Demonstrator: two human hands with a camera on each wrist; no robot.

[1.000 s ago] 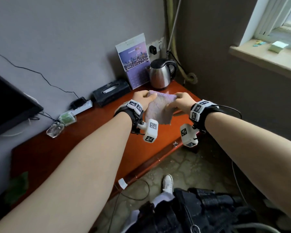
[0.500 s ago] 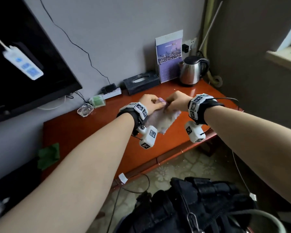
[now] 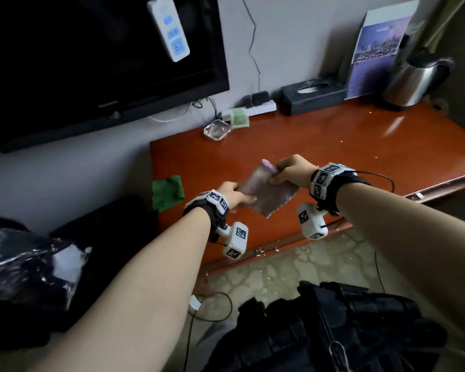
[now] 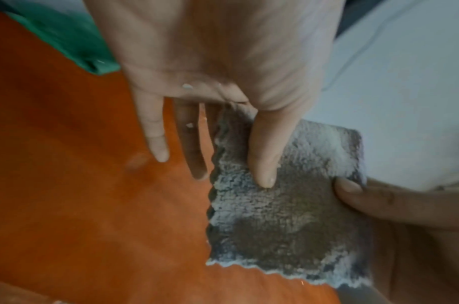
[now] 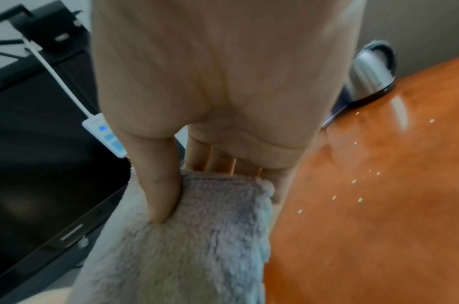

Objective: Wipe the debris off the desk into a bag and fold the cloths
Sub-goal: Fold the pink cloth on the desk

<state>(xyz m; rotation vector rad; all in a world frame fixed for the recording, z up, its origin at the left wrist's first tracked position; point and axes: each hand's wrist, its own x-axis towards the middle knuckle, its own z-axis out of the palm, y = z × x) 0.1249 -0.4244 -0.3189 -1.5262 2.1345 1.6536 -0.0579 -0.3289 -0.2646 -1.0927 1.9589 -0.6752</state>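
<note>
Debris (image 5: 354, 181) dots desk (image 5: 379, 226) in right-wrist view only.

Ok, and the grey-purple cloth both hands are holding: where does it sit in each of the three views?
Head: grey-purple cloth centre frame, held above the desk between left hand and right hand.
Left wrist: cloth lower right, under the thumb.
Right wrist: cloth bottom centre, pinched from above.
Shared landmark: the red-brown desk top, and the kettle in the head and right wrist views.
</note>
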